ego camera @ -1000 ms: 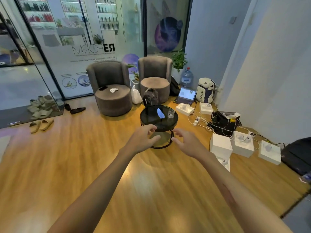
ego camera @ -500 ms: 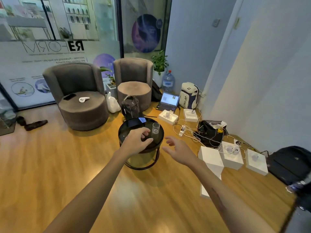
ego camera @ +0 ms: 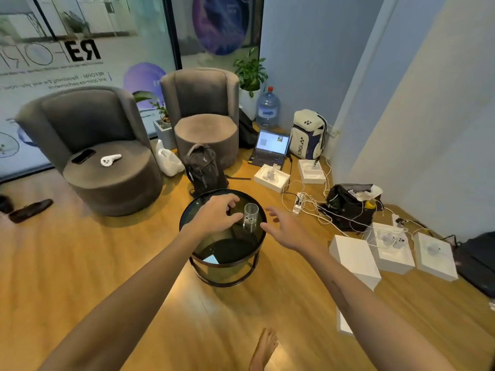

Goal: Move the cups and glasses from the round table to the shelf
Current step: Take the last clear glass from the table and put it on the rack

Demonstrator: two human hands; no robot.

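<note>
Clear glass (ego camera: 251, 215) upright on round dark surface (ego camera: 211, 253), not yet lifted. Left hand (ego camera: 217, 216) and right hand (ego camera: 284, 228) spread wide, flanking it, empty. Shelf out of view; task judged barely begun.

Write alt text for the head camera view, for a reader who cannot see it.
Two bare hands reach over a round dark glass table toward a clear glass standing upright on it: the left hand curled beside it, the right hand open on the other side, neither gripping. Behind stand two grey armchairs, with bags, a laptop and white boxes on the wooden floor.
</note>
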